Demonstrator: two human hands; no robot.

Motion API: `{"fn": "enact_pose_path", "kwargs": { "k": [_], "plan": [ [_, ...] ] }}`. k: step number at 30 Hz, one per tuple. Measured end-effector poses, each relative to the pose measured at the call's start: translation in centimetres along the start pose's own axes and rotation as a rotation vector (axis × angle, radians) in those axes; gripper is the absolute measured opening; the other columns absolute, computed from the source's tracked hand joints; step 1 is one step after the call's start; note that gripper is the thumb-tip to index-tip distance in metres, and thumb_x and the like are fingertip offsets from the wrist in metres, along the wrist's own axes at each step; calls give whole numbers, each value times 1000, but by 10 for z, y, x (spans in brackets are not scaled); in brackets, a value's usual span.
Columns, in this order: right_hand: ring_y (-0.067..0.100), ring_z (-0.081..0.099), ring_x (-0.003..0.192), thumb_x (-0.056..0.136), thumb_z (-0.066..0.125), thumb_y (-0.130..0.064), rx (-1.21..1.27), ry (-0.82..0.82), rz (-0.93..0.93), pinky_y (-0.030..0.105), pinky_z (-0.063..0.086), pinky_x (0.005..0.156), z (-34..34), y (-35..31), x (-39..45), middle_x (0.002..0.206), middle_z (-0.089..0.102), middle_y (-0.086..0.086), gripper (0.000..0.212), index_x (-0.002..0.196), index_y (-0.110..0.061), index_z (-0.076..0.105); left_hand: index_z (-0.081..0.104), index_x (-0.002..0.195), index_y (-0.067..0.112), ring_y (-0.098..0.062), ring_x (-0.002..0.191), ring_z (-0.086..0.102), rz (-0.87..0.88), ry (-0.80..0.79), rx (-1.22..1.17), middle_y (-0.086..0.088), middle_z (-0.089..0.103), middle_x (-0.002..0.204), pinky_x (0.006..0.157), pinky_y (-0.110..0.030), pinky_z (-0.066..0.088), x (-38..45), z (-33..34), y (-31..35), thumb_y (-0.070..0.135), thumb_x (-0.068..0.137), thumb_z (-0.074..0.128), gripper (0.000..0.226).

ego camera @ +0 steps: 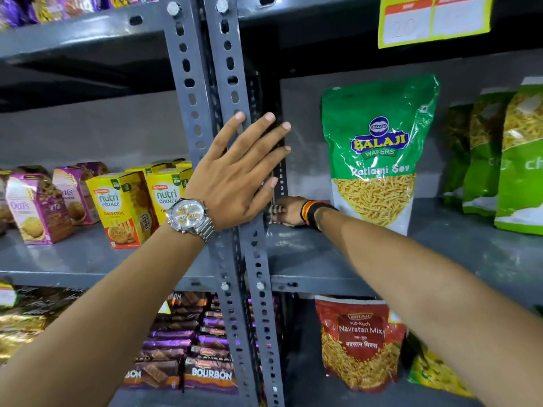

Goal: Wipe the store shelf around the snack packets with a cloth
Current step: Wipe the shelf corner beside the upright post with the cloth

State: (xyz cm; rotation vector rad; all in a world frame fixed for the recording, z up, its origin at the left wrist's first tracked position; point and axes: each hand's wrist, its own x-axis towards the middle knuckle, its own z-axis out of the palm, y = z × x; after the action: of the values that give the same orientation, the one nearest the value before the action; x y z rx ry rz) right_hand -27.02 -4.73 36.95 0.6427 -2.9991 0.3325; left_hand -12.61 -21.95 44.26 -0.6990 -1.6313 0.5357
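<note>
Left hand: spread flat against grey slotted steel upright. Right hand: closed on striped cloth, deep on grey metal shelf, just beside tall green sev packet. Risk: forearm sweep could topple that packet

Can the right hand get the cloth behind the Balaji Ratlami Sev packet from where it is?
Probably not directly: the right hand sits left of the packet, which seems to stand close to the back wall.

Even, fairly bright light; glare streaks the green snack packet. Deep shadow sits under the upper shelf. Edges bow and blur.
</note>
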Motion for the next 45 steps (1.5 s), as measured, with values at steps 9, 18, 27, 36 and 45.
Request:
{"fn": "enact_pose_path", "kwargs": {
  "k": [9, 18, 27, 36, 45],
  "plan": [
    [30, 62, 105, 92, 60, -35, -15, 192, -5, 29, 45, 83, -33, -4, -20, 121, 66, 12, 30, 115, -15, 60, 47, 149, 13, -27, 158, 15, -7, -51, -4, -7, 27, 169, 126, -58, 10, 1, -6, 4, 41, 105, 30, 55],
    [31, 53, 129, 95, 47, -54, -17, 33, 117, 43, 41, 110, 5, 9, 39, 146, 53, 12, 57, 140, -21, 53, 48, 148, 13, -28, 158, 16, 15, 35, -8, -7, 28, 168, 127, -57, 7, -1, 5, 0, 38, 103, 35, 53],
    [25, 48, 133, 99, 54, -41, 53, -96, -211, 33, 37, 110, 2, -10, -60, 147, 50, 7, 52, 145, -20, 44, 49, 147, 13, -28, 158, 15, -2, -23, -9, -7, 27, 169, 126, -59, 11, 0, -3, 1, 38, 104, 33, 52],
    [33, 57, 119, 98, 55, -34, -76, 82, -72, 31, 39, 89, -34, -12, -55, 131, 60, 15, 37, 130, -16, 54, 49, 147, 13, -28, 158, 14, 4, -21, -8, -7, 26, 169, 126, -59, 11, -1, -2, 2, 38, 104, 32, 52],
    [36, 63, 115, 91, 54, -21, -253, 100, 89, 34, 46, 84, -3, -11, -43, 130, 64, 16, 35, 124, -12, 61, 49, 145, 14, -27, 158, 13, 17, 16, -24, -6, 26, 169, 127, -56, 6, -2, 2, 0, 37, 103, 33, 51]
  ]
}}
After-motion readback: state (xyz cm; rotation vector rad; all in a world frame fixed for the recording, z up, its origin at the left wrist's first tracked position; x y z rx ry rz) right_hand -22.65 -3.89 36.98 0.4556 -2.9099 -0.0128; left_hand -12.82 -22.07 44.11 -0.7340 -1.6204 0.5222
